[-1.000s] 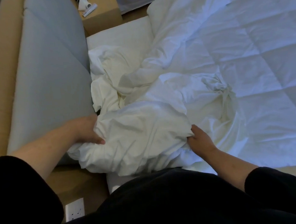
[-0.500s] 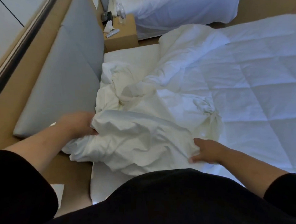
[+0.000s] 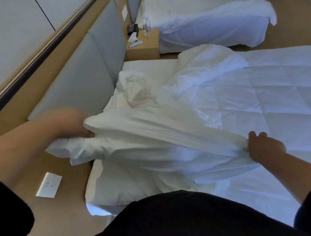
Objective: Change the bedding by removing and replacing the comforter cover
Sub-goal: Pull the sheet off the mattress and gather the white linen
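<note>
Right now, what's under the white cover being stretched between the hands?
Under the stretched white fabric cover, held by the left hand and right hand, a white mattress corner shows. The white quilted comforter lies beyond it. The rest beneath is covered.

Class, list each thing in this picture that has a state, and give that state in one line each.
Left hand: grips the cover's edge.
Right hand: grips the cover's other end.
Cover: stretched between the hands, lifted.
Comforter: bare, spread on the bed.
Far bed: made.
Bottles: upright on the nightstand.
</note>
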{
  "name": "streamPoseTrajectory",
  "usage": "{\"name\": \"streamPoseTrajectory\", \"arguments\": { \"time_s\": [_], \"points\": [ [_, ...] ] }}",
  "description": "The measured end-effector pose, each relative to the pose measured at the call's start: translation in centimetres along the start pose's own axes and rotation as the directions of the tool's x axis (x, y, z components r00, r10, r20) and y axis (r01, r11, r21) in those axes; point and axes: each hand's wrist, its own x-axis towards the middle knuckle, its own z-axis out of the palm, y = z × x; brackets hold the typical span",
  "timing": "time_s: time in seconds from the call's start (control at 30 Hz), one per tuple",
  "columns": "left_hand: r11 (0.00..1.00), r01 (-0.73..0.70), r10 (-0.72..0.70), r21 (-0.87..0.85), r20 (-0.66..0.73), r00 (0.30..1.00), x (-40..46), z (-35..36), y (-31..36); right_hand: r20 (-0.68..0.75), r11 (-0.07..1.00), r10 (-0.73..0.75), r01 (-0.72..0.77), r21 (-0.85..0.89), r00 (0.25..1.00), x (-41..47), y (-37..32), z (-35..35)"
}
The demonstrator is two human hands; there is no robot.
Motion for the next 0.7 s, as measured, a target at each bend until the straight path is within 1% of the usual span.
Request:
{"name": "streamPoseTrajectory", "arguments": {
  "time_s": [0.03,0.07,0.13,0.17,0.23,0.3,0.37,0.43,0.5,0.57,0.6,0.63,0.67,0.7],
  "points": [
    [0.999,0.013,-0.012,-0.033,0.023,1.0,-0.4,0.5,-0.4,0.061,0.999,-0.026,0.027,-0.029,0.998,-0.6,-1.1,0.8],
    [0.994,0.03,-0.028,-0.109,0.015,0.999,-0.7,0.8,-0.8,0.124,0.996,-0.07,0.076,-0.044,0.99,-1.2,-2.5,1.5],
    [0.968,0.048,-0.063,-0.247,-0.05,0.997,-0.8,0.9,-1.5,0.215,0.981,-0.185,0.193,-0.016,0.959,-2.5,-6.1,2.5],
    [0.961,0.034,-0.059,-0.274,-0.081,0.995,-0.6,0.8,-1.7,0.24,0.965,-0.258,0.261,0.019,0.936,-3.1,-7.9,2.7],
    [0.947,-0.003,-0.028,-0.321,-0.093,0.995,0.1,0.5,-1.6,0.253,0.9,-0.435,0.404,0.165,0.864,-4.3,-11.5,2.5],
    [0.911,-0.034,0.009,-0.411,-0.063,0.998,0.7,-0.2,-1.3,0.18,0.782,-0.59,0.501,0.37,0.787,-5.7,-14.9,1.2],
    [0.881,-0.068,0.061,-0.469,-0.03,0.998,1.4,-0.9,-1.0,0.019,0.613,-0.682,0.557,0.56,0.732,-6.8,-18.2,-1.3],
    [0.847,-0.119,0.144,-0.518,0.008,0.99,2.0,-1.8,-0.7,-0.118,0.479,-0.711,0.6,0.64,0.694,-7.7,-22.1,-4.6],
    [0.791,-0.186,0.251,-0.582,0.032,0.967,2.5,-2.6,-0.4,-0.202,0.413,-0.717,0.641,0.647,0.667,-8.1,-26.5,-7.5],
    [0.7,-0.266,0.385,-0.663,0.036,0.922,3.0,-3.0,-0.5,-0.251,0.412,-0.697,0.662,0.626,0.671,-7.8,-30.5,-9.5],
    [0.621,-0.311,0.48,-0.719,0.036,0.876,3.3,-3.0,-1.0,-0.267,0.424,-0.664,0.645,0.636,0.699,-7.2,-32.0,-10.1],
    [0.521,-0.342,0.58,-0.782,0.03,0.814,3.5,-3.0,-1.7,-0.268,0.436,-0.62,0.608,0.663,0.737,-6.4,-32.9,-10.5],
    [0.409,-0.338,0.655,-0.848,0.014,0.756,3.8,-3.2,-2.7,-0.248,0.457,-0.585,0.566,0.686,0.772,-5.5,-33.3,-10.8],
    [0.313,-0.3,0.694,-0.901,0.002,0.72,4.1,-3.6,-4.1,-0.204,0.496,-0.572,0.533,0.685,0.794,-4.8,-33.3,-11.0]
  ]
}}
